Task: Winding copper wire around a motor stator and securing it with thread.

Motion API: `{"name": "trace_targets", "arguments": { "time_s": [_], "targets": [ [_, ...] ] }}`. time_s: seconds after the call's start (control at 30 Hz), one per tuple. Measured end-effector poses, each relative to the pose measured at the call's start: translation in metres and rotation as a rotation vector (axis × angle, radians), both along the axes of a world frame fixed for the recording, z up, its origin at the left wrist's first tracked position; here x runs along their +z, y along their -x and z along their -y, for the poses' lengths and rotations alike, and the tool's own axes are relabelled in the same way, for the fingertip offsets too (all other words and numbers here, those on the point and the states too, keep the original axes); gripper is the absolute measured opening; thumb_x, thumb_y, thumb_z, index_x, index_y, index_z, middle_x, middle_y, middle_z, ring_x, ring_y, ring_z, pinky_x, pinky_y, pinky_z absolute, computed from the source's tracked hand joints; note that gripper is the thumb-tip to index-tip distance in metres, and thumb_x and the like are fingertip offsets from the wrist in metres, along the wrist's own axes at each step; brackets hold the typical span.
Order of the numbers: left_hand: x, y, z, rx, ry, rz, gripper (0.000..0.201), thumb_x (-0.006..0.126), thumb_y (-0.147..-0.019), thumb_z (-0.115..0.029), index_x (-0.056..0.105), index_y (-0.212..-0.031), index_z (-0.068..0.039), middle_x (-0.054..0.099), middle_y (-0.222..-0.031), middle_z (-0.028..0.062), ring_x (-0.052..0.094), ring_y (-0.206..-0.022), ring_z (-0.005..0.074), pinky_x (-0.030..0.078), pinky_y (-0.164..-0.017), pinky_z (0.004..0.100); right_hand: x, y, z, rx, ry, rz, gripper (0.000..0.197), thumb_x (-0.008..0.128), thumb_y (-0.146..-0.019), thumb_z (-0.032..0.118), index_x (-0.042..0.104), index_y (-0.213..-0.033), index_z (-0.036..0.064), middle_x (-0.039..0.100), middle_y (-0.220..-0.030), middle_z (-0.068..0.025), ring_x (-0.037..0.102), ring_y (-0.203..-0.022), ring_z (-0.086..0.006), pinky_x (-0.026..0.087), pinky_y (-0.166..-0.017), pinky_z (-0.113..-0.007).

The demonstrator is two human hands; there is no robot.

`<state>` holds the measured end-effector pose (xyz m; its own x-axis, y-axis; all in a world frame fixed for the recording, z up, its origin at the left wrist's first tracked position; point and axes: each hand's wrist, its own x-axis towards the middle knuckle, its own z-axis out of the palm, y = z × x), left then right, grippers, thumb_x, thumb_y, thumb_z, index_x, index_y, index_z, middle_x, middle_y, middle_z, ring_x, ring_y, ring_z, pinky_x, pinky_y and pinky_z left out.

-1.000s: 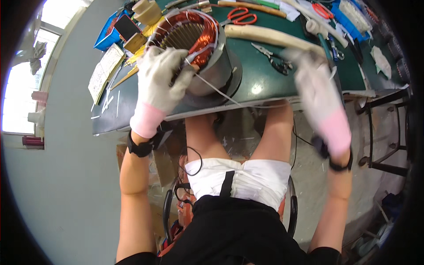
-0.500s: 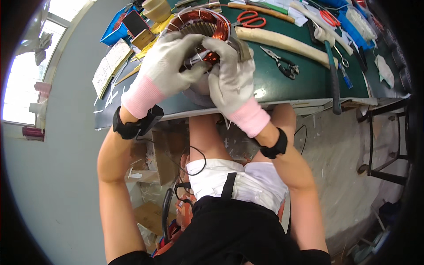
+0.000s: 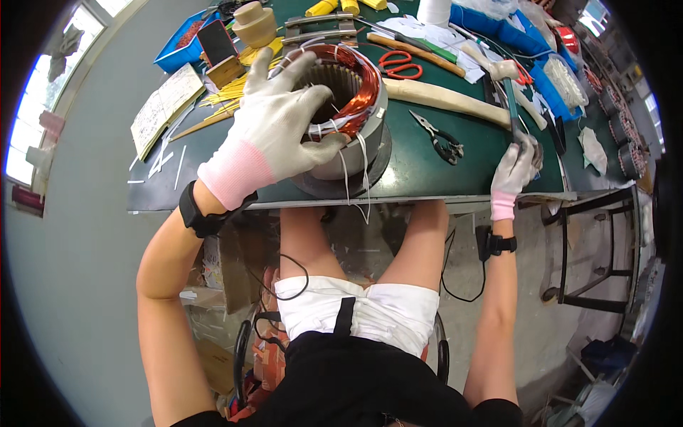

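Left hand (image 3: pixel 274 117), in a white glove with a pink cuff: fingers spread apart over the near-left rim of a wound stator (image 3: pixel 377 128), thumb laid along the front of it. The stator stood upright just under and to the right of that palm, its copper windings (image 3: pixel 366 89) showing past the fingertips. White cords (image 3: pixel 366 167) hung down its front, right of the thumb.

Right hand (image 3: pixel 516 167), gloved alike, well apart to the right: fingers curled around the dark grip of a mallet (image 3: pixel 511 107), whose pale head lay beyond the knuckles. Pliers (image 3: pixel 442 142) lay to the left of this hand, handles toward it; a long wooden bar (image 3: pixel 448 99) ran beyond them. Red-handled scissors (image 3: pixel 402 67) rested farther off, beyond the bar. A crumpled white cloth (image 3: pixel 592 151) lay to the right of the right hand.
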<state>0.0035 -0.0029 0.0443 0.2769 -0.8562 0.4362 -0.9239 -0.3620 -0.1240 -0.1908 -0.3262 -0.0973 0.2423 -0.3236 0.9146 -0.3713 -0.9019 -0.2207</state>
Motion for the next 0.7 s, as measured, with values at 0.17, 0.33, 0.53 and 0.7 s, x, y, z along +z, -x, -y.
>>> {"name": "trace_targets", "arguments": {
  "time_s": [0.17, 0.33, 0.53, 0.7],
  "targets": [
    [-0.004, 0.016, -0.006, 0.182, 0.150, 0.064, 0.098, 0.078, -0.059, -0.037, 0.035, -0.140, -0.003, 0.045, -0.139, 0.0176, 0.023, -0.139, 0.0355, 0.003, -0.112, 0.0561, 0.086, -0.070, -0.098, 0.757, -0.327, 0.114, 0.024, 0.051, -0.088, 0.008, 0.056, -0.110, -0.0004, 0.062, -0.102, -0.0144, 0.058, -0.098, -0.0295, 0.045, -0.088, -0.037],
    [-0.018, 0.033, 0.003, 0.126, 0.398, 0.179, 0.099, 0.082, -0.054, -0.037, 0.037, -0.138, -0.007, 0.040, -0.142, 0.0131, 0.024, -0.138, 0.0330, 0.010, -0.108, 0.0627, 0.146, -0.100, -0.167, 1.431, -0.893, -0.295, 0.023, 0.043, -0.090, 0.009, 0.056, -0.105, -0.0011, 0.058, -0.090, -0.0139, 0.058, -0.083, -0.0197, 0.048, -0.078, -0.033],
    [-0.030, 0.039, 0.006, 0.037, 0.228, -0.076, 0.031, 0.067, -0.075, -0.012, 0.058, -0.104, -0.005, 0.060, -0.100, 0.0092, 0.050, -0.107, 0.0314, 0.022, -0.107, 0.0565, 0.051, -0.044, -0.138, 0.721, -0.531, -0.291, 0.026, 0.045, -0.082, 0.001, 0.057, -0.105, 0.0013, 0.062, -0.094, -0.0127, 0.061, -0.083, -0.0249, 0.047, -0.079, -0.034],
    [-0.031, 0.025, -0.002, -0.033, 0.249, -0.113, 0.028, 0.066, -0.074, -0.012, 0.059, -0.100, -0.005, 0.057, -0.087, 0.0092, 0.051, -0.093, 0.0292, 0.031, -0.101, 0.0486, 0.070, -0.037, -0.176, 1.080, -1.037, 0.022, 0.033, 0.045, -0.095, 0.018, 0.050, -0.123, 0.0001, 0.059, -0.101, -0.0091, 0.053, -0.078, -0.0142, 0.044, -0.076, -0.028]
  ]
}}
